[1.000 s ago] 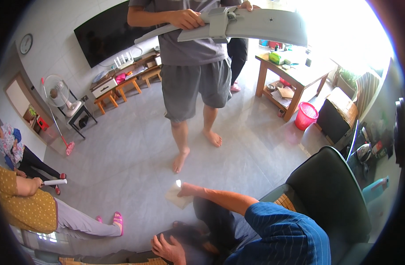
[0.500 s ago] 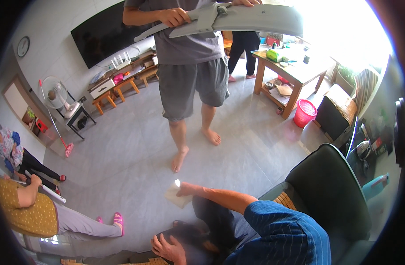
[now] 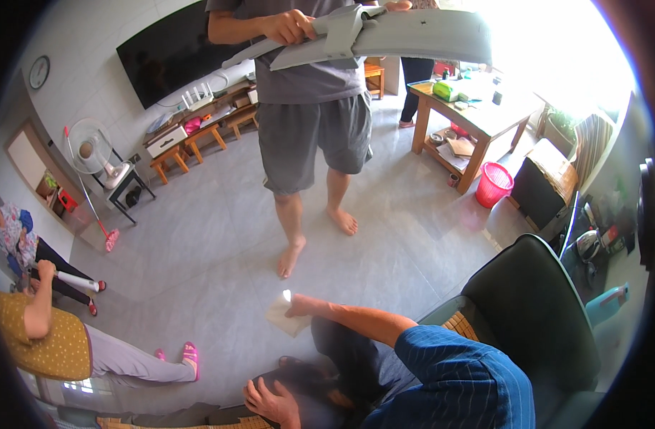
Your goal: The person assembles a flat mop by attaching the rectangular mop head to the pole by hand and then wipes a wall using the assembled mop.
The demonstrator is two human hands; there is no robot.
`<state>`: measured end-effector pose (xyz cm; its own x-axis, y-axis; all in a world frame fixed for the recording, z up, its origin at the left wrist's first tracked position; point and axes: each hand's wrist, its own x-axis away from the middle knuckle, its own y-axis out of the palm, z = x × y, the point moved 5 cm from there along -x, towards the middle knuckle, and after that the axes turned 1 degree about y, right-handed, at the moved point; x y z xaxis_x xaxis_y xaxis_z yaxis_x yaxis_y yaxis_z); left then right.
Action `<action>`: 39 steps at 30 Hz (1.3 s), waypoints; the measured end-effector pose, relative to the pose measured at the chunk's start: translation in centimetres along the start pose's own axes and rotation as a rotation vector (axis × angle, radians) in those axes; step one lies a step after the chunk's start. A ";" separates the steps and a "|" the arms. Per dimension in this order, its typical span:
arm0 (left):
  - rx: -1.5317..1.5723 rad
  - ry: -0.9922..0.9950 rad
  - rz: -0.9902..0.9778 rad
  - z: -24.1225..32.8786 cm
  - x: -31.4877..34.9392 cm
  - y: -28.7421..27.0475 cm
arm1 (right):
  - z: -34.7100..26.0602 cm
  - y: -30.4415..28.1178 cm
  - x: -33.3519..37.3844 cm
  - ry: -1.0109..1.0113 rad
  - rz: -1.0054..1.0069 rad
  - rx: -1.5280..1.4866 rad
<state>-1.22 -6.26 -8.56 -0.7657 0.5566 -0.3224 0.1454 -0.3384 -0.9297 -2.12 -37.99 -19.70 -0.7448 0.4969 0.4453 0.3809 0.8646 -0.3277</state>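
Observation:
My right hand point(image 3: 299, 307) reaches out from a blue striped sleeve. It is closed on a thin off-white piece of paper point(image 3: 287, 320), which hangs over the floor beyond my knees. On the dark trousers over my knee rests my left hand point(image 3: 274, 404), its fingers spread and nothing held. In front of me stands a barefoot person in grey, whose two hands carry a long curved grey panel point(image 3: 420, 33) with a bracket-like band around it. At the left edge, a person in a mustard top holds a white tube-like object point(image 3: 73, 278).
Beside me is a dark green sofa chair point(image 3: 534, 300). A wooden table point(image 3: 477, 121) and a pink basket point(image 3: 494, 184) stand at the right. A standing fan point(image 3: 91, 149), a pink mop point(image 3: 111, 239) and low benches line the left wall. Another person is by the doorway.
The grey panel has tilted and dipped slightly. The person in mustard has raised the hand with the white object. Behind, someone in dark trousers has shifted right. My hands stay put.

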 end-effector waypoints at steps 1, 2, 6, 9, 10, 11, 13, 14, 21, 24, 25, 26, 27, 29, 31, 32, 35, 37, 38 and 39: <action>0.001 0.007 0.003 0.1 0.0 0.1 | 0.1 -0.2 0.2 0.007 0.002 0.002; 0.002 0.013 0.005 0.1 0.0 0.2 | 0.1 -0.3 0.3 0.014 0.002 0.004; -0.003 0.016 0.011 0.0 0.0 0.3 | 0.1 -0.3 0.3 0.023 0.003 0.007; 0.000 0.004 -0.003 0.1 0.0 0.3 | 0.5 -0.2 -0.1 0.017 0.008 0.015; 0.001 0.003 -0.005 0.1 -0.1 0.2 | 0.5 -0.2 -0.2 0.011 0.007 0.009; 0.002 0.002 -0.007 0.1 -0.1 0.2 | 0.6 -0.2 -0.2 0.005 0.006 0.002; 0.002 0.005 -0.003 0.1 -0.1 0.2 | 0.5 -0.1 -0.2 0.014 0.010 0.011; 0.001 0.008 0.001 0.0 -0.1 0.2 | 0.4 -0.1 -0.2 0.022 0.013 0.020; 0.000 0.038 0.030 -0.1 0.0 0.3 | 0.1 -0.2 0.1 -0.026 0.019 -0.013; 0.019 0.061 0.086 0.1 0.0 -0.1 | 0.4 0.0 -0.3 -0.004 0.010 0.001; 0.019 0.057 0.083 0.1 0.0 0.0 | 0.5 0.0 -0.4 -0.005 0.008 0.002; 0.021 0.053 0.081 0.1 -0.1 0.1 | 0.6 -0.1 -0.4 -0.006 0.007 0.004; 0.022 0.056 0.079 0.2 -0.1 0.2 | 0.7 -0.2 -0.4 -0.003 0.009 0.002; 0.035 0.055 0.081 0.2 -0.1 0.1 | 0.6 -0.1 -0.5 0.028 0.002 0.003; 0.027 0.046 0.077 0.2 -0.1 -0.1 | 0.4 -0.1 -0.3 0.025 0.003 0.014; 0.019 0.037 0.074 0.1 -0.1 -0.1 | 0.1 0.0 -0.2 0.022 0.005 0.027; 0.015 0.040 0.078 -0.1 0.0 0.1 | -0.1 0.0 0.0 -0.006 0.005 0.016; 0.017 0.040 0.078 0.1 0.0 0.1 | 0.2 0.0 -0.2 -0.003 0.009 0.020; 0.020 0.041 0.078 0.2 0.1 0.1 | 0.5 -0.1 -0.3 0.001 0.014 0.024; 0.023 0.043 0.077 0.3 0.1 0.2 | 0.7 -0.2 -0.4 0.003 0.017 0.024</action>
<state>-1.43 -6.49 -8.72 -0.7253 0.5601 -0.4003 0.1882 -0.3981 -0.8978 -2.32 -38.40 -20.42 -0.7367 0.5120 0.4418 0.3805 0.8539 -0.3551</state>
